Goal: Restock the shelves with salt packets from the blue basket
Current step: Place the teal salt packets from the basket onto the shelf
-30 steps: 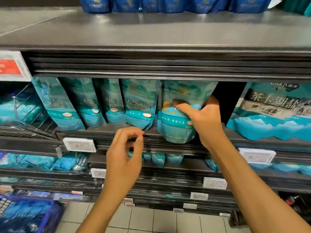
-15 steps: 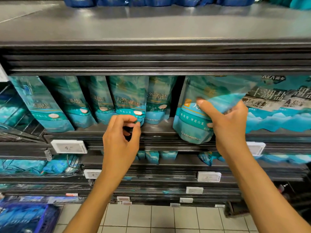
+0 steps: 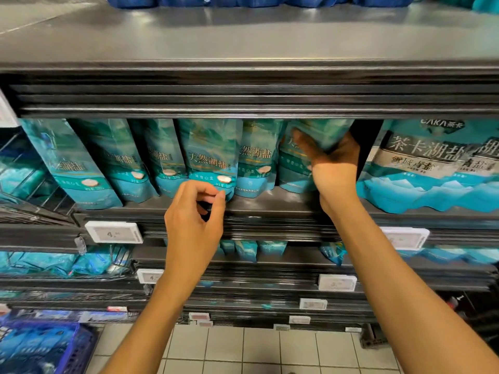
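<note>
The right hand (image 3: 333, 168) grips a teal salt packet (image 3: 302, 157) on the middle shelf (image 3: 270, 205), fingers curled over its front, at the right end of a row of upright packets (image 3: 210, 157). The left hand (image 3: 193, 220) hangs in front of the shelf's front edge, fingers loosely curled with thumb and forefinger nearly meeting, holding nothing. Beyond a dark gap, larger salt bags (image 3: 432, 168) stand toward the shelf's right end. The blue basket (image 3: 40, 346) sits on the tiled floor (image 3: 270, 352) at lower left, with blue packets inside. A price tag (image 3: 114, 232) hangs on the shelf edge.
</note>
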